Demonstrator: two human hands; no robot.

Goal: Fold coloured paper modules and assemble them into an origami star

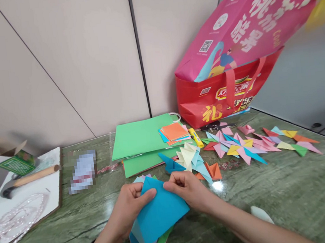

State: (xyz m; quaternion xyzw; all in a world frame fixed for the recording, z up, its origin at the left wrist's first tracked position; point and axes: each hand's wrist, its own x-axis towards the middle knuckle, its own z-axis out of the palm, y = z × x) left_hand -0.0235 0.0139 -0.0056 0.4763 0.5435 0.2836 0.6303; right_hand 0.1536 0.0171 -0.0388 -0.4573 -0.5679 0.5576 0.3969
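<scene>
A blue sheet of origami paper (162,214) is held up between both hands, one corner pointing away from me. My left hand (133,203) pinches its left edge, thumb on top. At the upper right edge my right hand (185,186) grips the same sheet between thumb and curled fingers. Beneath it lie several coloured paper pieces (163,242), mostly hidden. Just beyond my hands sit folded paper pieces: a dark blue one (172,163), a cream one (186,155) and an orange one (214,170).
Green paper sheets (143,135) carry small orange squares (175,131), with a yellow glue stick (196,138) alongside. Folded paper stars (240,146) spread rightward below a red gift bag (207,101). On the left, a white board (51,187) holds a wooden-handled tool (36,175) and bead strings (20,221).
</scene>
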